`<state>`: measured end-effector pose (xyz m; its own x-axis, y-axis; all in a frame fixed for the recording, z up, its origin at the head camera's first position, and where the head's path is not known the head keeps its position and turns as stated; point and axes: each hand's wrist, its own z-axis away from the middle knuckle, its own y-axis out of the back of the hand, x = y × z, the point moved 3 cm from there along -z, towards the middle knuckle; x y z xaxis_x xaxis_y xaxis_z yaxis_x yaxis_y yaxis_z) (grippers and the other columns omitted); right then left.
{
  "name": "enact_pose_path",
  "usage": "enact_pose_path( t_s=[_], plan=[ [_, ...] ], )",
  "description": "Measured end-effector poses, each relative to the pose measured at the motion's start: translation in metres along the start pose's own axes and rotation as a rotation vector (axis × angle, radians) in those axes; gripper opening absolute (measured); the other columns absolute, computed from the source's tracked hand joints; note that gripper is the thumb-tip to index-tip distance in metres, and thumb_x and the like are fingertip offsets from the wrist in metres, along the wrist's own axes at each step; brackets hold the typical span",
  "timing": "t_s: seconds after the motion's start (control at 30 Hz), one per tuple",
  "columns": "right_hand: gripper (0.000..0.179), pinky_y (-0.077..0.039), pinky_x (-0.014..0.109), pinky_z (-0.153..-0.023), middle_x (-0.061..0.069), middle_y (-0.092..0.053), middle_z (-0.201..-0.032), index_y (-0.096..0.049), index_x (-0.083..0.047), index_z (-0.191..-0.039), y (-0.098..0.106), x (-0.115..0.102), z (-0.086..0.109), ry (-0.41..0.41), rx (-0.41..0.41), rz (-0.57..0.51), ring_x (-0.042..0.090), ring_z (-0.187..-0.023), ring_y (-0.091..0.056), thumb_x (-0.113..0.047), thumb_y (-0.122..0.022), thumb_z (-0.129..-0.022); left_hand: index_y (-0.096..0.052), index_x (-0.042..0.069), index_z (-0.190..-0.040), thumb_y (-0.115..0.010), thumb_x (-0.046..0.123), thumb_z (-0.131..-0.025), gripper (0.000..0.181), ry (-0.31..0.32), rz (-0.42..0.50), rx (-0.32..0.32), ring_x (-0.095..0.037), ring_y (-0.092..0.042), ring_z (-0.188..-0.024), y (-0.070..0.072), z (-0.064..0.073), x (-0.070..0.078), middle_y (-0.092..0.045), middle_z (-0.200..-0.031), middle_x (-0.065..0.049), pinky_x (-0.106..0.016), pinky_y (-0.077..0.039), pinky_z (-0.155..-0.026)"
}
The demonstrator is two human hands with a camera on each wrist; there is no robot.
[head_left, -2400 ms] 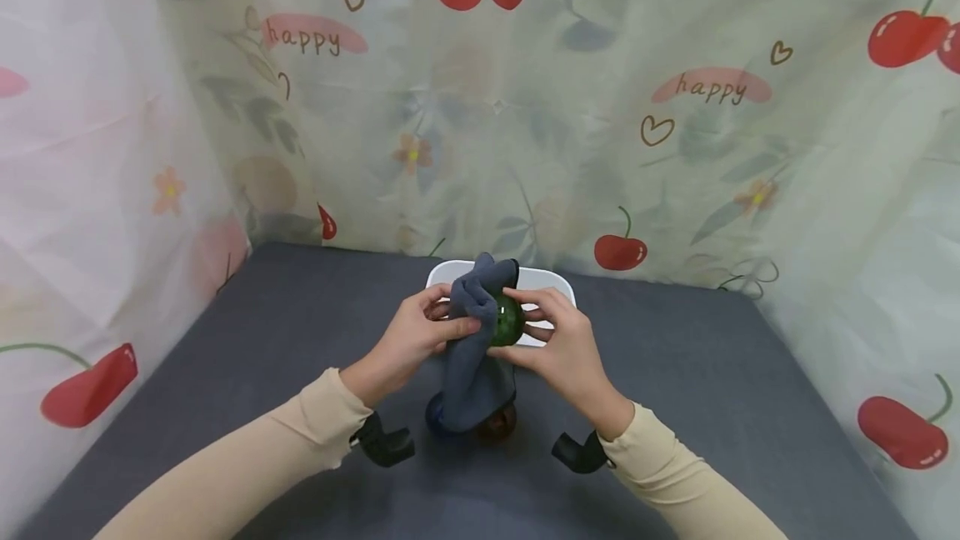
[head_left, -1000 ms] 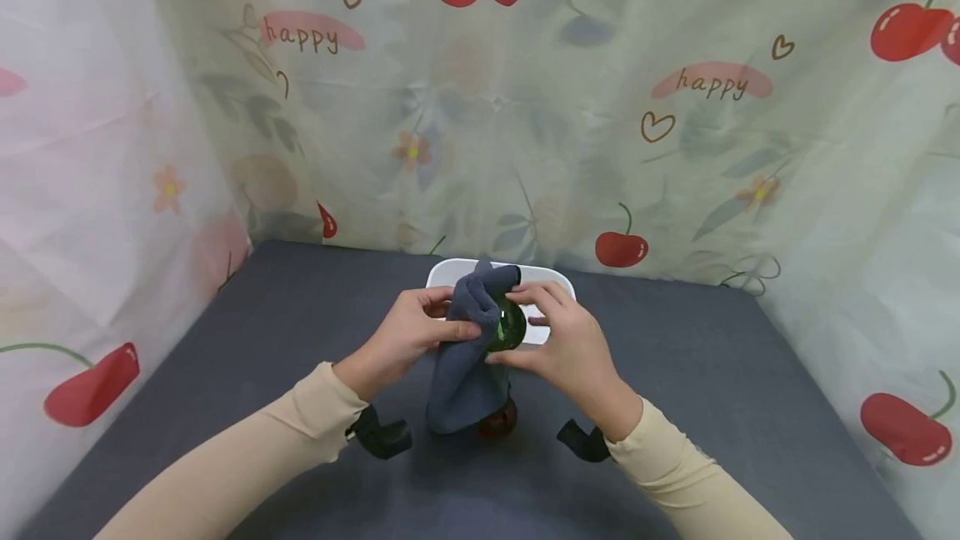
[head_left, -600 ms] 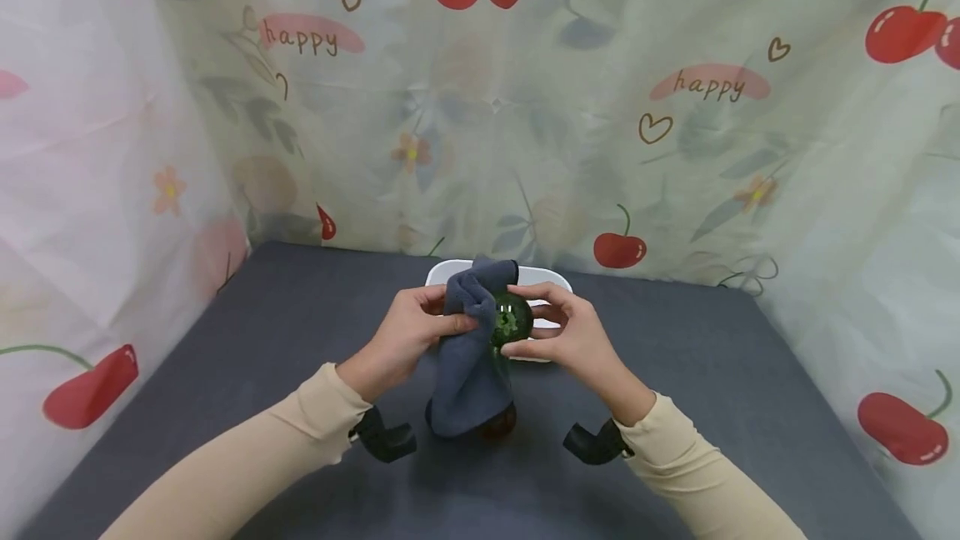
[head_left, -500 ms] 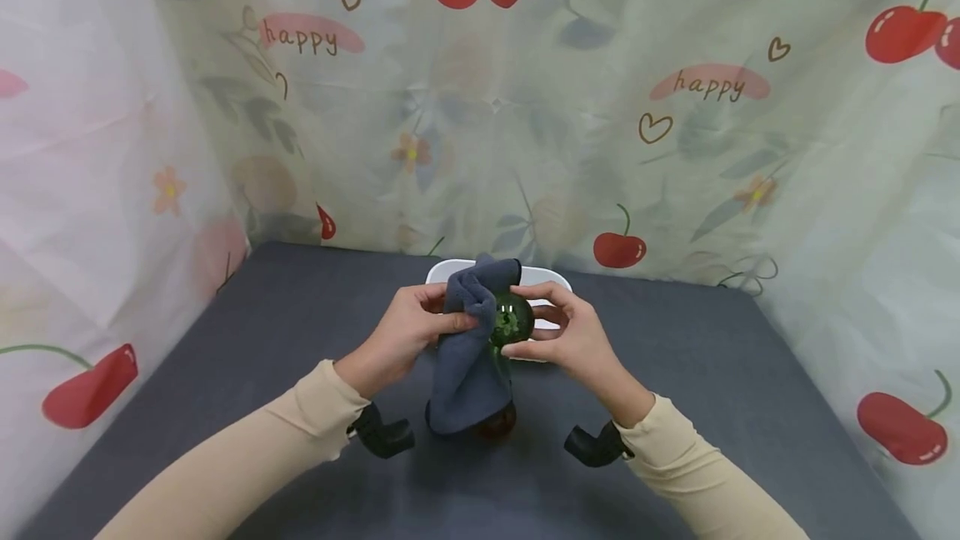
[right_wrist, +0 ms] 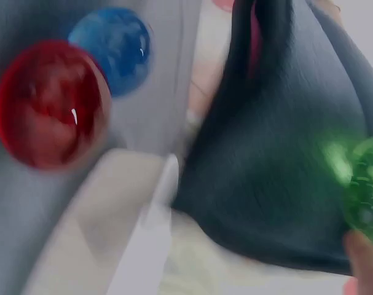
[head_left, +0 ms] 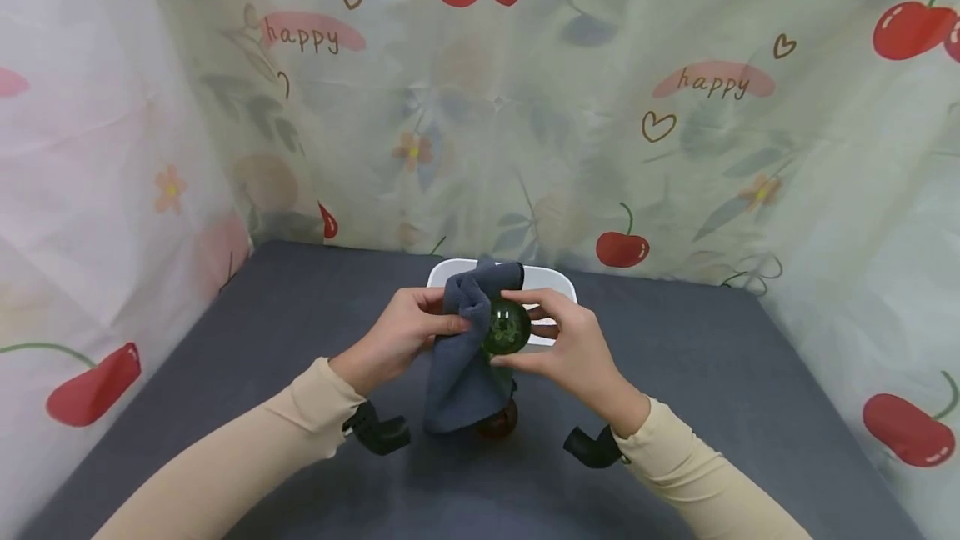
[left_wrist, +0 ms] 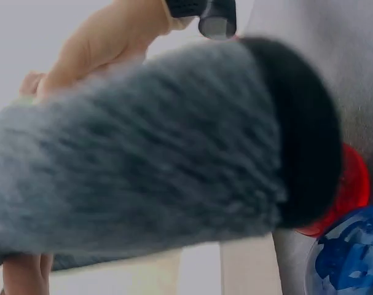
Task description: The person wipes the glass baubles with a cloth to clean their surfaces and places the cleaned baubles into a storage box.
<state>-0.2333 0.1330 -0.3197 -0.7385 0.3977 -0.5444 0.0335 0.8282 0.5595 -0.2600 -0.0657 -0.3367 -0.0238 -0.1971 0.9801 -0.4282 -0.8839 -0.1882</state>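
In the head view my left hand (head_left: 401,332) pinches a dark grey cloth (head_left: 465,386) between thumb and fingers, and its lower part hangs down. My right hand (head_left: 573,336) holds a clear green ball (head_left: 507,327) by thumb and fingertips, close against the cloth's right side. Whether cloth and ball touch is hard to tell. Below the cloth's hem a red ball (head_left: 498,422) shows partly. The right wrist view has that red ball (right_wrist: 54,104) next to a blue ball (right_wrist: 115,49), both on the table. Cloth fills much of the left wrist view, blurred.
Behind the hands stands a white tray (head_left: 553,280), partly covered by them and the cloth. A dark grey cover lies over the table (head_left: 315,298). Curtains (head_left: 480,148) printed with cherries enclose the back and both sides. Black camera mounts (head_left: 378,433) sit at the wrists.
The green ball has turned and shifted slightly in my right fingers, and more of it shows beside the cloth. The hanging cloth has swung a little left, now covering the blue ball in the head view.
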Motion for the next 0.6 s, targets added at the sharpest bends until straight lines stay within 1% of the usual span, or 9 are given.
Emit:
enact_pose_path(
  t_s=[0.07,0.1,0.17,0.27,0.33,0.37,0.43,0.53,0.6],
  plan=[
    [0.068,-0.053,0.026,-0.075,0.001,-0.052,-0.119,-0.059,-0.012,-0.119,-0.001,0.003,0.0,-0.051,0.015,-0.105,0.015,-0.093,-0.059,-0.012,-0.088,-0.057,-0.056,-0.004,-0.122,-0.068,-0.001,-0.08,0.044,0.024,0.043,-0.016,-0.02,-0.062,-0.092,0.0,0.0,-0.002,-0.063,-0.107,-0.009,-0.033,-0.053,-0.074],
    [0.069,-0.053,0.027,-0.075,0.003,-0.05,-0.119,-0.058,-0.011,-0.12,-0.002,0.003,0.0,-0.057,0.018,-0.104,0.016,-0.097,-0.058,-0.012,-0.087,-0.058,-0.054,-0.003,-0.125,-0.069,0.001,-0.079,0.048,0.03,0.04,-0.029,-0.02,-0.061,-0.095,-0.001,0.0,-0.002,-0.061,-0.111,-0.009,-0.034,-0.052,-0.076],
    [0.068,-0.052,0.028,-0.079,0.005,-0.049,-0.116,-0.058,-0.009,-0.119,-0.003,0.0,-0.001,-0.027,0.018,0.016,0.017,-0.101,-0.054,-0.017,-0.088,-0.058,-0.052,0.0,-0.128,-0.073,0.007,-0.078,0.054,0.021,-0.012,-0.05,-0.023,-0.058,-0.101,-0.003,-0.001,-0.003,-0.058,-0.116,-0.011,-0.036,-0.051,-0.078],
    [0.07,-0.051,0.026,-0.079,0.003,-0.053,-0.106,-0.058,-0.009,-0.117,-0.006,-0.007,-0.001,0.062,-0.001,0.323,0.014,-0.096,-0.054,-0.03,-0.088,-0.058,-0.057,0.004,-0.124,-0.079,0.015,-0.073,0.057,-0.006,-0.127,-0.047,-0.025,-0.055,-0.105,-0.004,-0.002,-0.005,-0.058,-0.118,-0.012,-0.038,-0.051,-0.08],
    [0.071,-0.051,0.025,-0.078,0.001,-0.055,-0.102,-0.058,-0.009,-0.117,-0.007,-0.009,0.0,0.096,-0.015,0.421,0.012,-0.09,-0.057,-0.033,-0.088,-0.058,-0.061,0.002,-0.118,-0.08,0.014,-0.071,0.052,-0.024,-0.158,-0.02,-0.025,-0.057,-0.101,-0.003,-0.002,-0.006,-0.061,-0.113,-0.012,-0.038,-0.052,-0.078],
    [0.07,-0.052,0.023,-0.076,0.0,-0.055,-0.101,-0.058,-0.011,-0.117,-0.007,-0.008,0.001,0.083,-0.023,0.403,0.011,-0.088,-0.057,-0.032,-0.088,-0.058,-0.062,0.001,-0.116,-0.08,0.011,-0.071,0.049,-0.027,-0.153,-0.006,-0.024,-0.059,-0.098,-0.002,-0.002,-0.007,-0.063,-0.11,-0.011,-0.036,-0.053,-0.076],
    [0.066,-0.052,0.021,-0.074,-0.002,-0.055,-0.103,-0.059,-0.013,-0.118,-0.006,-0.004,0.002,0.013,-0.037,0.263,0.009,-0.086,-0.059,-0.025,-0.088,-0.059,-0.062,-0.002,-0.115,-0.076,0.005,-0.074,0.044,-0.017,-0.096,0.007,-0.021,-0.063,-0.091,0.0,-0.001,-0.008,-0.065,-0.105,-0.01,-0.034,-0.053,-0.073],
    [0.064,-0.052,0.025,-0.077,-0.001,-0.055,-0.112,-0.058,-0.015,-0.119,-0.005,0.005,0.003,-0.142,-0.018,-0.106,0.013,-0.091,-0.06,-0.011,-0.086,-0.061,-0.059,-0.006,-0.118,-0.07,-0.002,-0.078,0.042,0.017,0.01,-0.003,-0.018,-0.064,-0.084,0.001,-0.001,-0.009,-0.066,-0.101,-0.007,-0.03,-0.053,-0.07],
    [0.066,-0.051,0.028,-0.08,0.001,-0.054,-0.117,-0.057,-0.014,-0.121,-0.006,0.007,0.004,-0.196,0.005,-0.265,0.016,-0.096,-0.06,-0.006,-0.085,-0.062,-0.056,-0.006,-0.121,-0.068,-0.001,-0.08,0.043,0.031,0.034,-0.032,-0.018,-0.064,-0.086,0.0,0.001,-0.008,-0.064,-0.103,-0.008,-0.031,-0.053,-0.073]
  ],
)
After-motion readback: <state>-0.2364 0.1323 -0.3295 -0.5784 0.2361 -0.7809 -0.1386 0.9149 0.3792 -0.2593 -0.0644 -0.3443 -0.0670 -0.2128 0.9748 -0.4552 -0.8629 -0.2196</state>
